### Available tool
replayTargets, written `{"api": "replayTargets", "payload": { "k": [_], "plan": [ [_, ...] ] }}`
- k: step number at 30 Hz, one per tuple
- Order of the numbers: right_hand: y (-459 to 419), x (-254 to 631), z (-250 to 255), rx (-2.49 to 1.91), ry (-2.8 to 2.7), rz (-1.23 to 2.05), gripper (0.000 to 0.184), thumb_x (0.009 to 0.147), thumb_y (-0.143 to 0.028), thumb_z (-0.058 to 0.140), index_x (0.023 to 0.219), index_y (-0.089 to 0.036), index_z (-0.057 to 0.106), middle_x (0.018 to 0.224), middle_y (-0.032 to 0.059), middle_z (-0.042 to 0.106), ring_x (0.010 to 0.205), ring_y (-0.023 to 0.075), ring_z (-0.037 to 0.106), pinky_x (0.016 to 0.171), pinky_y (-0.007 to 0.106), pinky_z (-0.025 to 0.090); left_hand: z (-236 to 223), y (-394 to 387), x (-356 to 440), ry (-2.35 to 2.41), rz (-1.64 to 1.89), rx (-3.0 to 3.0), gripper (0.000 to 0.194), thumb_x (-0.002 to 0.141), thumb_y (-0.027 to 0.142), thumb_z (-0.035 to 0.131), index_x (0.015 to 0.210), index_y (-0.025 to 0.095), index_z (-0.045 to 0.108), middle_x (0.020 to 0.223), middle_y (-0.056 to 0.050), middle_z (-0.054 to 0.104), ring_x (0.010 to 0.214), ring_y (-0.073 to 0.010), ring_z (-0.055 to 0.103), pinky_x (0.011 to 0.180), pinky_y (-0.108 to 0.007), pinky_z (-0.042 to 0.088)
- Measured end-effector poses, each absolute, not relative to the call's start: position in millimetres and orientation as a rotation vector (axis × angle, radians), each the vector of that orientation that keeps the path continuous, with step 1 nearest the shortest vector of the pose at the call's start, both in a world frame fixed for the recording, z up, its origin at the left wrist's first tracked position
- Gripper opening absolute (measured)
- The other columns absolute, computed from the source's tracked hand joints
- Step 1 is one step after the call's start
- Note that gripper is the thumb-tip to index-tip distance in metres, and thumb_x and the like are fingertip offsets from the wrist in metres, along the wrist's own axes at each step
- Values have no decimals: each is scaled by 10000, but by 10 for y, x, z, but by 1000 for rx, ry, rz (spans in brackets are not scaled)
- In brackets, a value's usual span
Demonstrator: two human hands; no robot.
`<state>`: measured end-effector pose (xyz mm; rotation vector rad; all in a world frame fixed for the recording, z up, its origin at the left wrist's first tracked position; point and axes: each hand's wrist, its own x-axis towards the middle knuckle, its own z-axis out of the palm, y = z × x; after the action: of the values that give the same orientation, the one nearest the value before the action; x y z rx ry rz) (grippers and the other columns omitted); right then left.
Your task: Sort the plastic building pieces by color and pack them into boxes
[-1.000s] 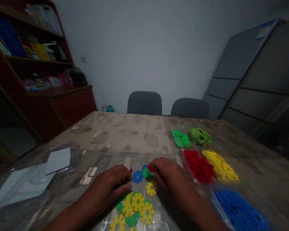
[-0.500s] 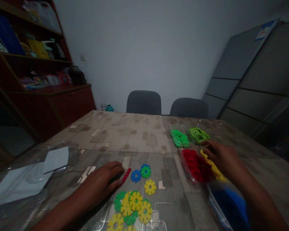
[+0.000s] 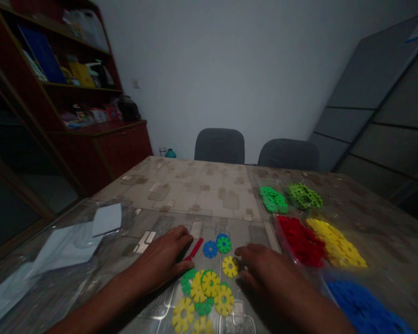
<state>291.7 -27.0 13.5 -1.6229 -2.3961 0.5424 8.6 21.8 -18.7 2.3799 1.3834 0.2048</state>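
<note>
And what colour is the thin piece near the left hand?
The thin piece near the left hand is red, seen best in the head view.

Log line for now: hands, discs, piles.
left hand: by red strip, contact unclear | right hand: at yellow disc, grip unclear | middle: blue disc beside green disc | right: red pile, yellow pile

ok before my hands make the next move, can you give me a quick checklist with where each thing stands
1. Left hand gripping the red strip: cannot tell, contact is unclear.
2. Right hand free of pieces: cannot tell, fingertips are blurred.
3. Blue disc in plain view: ok.
4. Yellow discs and green discs lying separately: not ok, several overlap.
5. Red pieces and yellow pieces in separate piles: ok.
</note>
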Motion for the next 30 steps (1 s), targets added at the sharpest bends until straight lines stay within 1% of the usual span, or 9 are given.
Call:
{"api": "replayTargets", "payload": {
  "k": [5,10,13,17,19,22,25,27,30],
  "plan": [
    [-224,2667,48,-1703,-2486,600,192,865,-127,623,1036,-194,679,1109,119,660,945,269,669,798,381,524,-157,212,120,1401,180,2369,363,872,305,663,1225,233,616,1232,-87,582,1104,-280,581,954,-391,457],
    [-152,2604,-18,-1778,-2473,523,170,906,-174,618,1066,-167,676,1114,138,646,961,271,662,815,377,517,-40,230,16,1336,94,2326,472,771,264,730,1230,263,620,1201,-63,577,1069,-275,584,894,-370,462],
    [-132,2593,-62,-1779,-2479,472,144,918,-171,604,1037,-166,684,1075,129,661,936,268,668,804,370,519,30,247,-63,1305,48,2305,424,741,178,695,1154,256,642,1192,-53,571,1034,-262,583,863,-357,462],
    [-86,2517,-78,-1698,-2455,414,127,935,-144,575,987,-163,689,1051,120,675,937,256,660,815,356,523,26,270,-110,1291,56,2316,338,724,135,681,1048,222,643,1143,-51,577,1034,-256,569,879,-360,450],
    [-47,2431,-91,-1558,-2484,378,184,932,-110,569,1063,-161,688,1126,124,677,1026,262,640,868,354,519,9,276,-118,1275,49,2316,343,717,130,687,1044,222,638,1136,-46,577,1031,-251,568,890,-359,451],
    [22,2257,-136,-1380,-2557,324,358,934,-63,549,1260,-187,631,1356,131,610,1188,279,577,961,373,490,-2,277,-134,1258,31,2319,320,693,128,712,994,215,643,1151,-48,570,1030,-255,569,895,-360,459],
    [101,2093,-204,-1274,-2629,254,433,938,-79,569,1345,-225,573,1465,134,531,1229,289,547,967,386,478,-7,274,-156,1256,29,2332,241,697,126,715,917,202,650,1151,-58,566,1029,-262,568,905,-375,462],
    [164,2024,-248,-1243,-2662,225,332,940,-101,589,1248,-217,631,1343,132,613,1152,281,578,914,374,487,-13,272,-168,1250,40,2342,206,719,134,705,906,203,653,1142,-61,570,1019,-260,570,908,-383,461],
    [255,2000,-286,-1264,-2658,247,131,940,-115,601,989,-190,697,1065,103,693,1030,265,601,832,350,482,-19,266,-164,1240,58,2355,175,731,142,698,887,209,656,1131,-64,578,1008,-261,571,903,-388,460]
  ]
}}
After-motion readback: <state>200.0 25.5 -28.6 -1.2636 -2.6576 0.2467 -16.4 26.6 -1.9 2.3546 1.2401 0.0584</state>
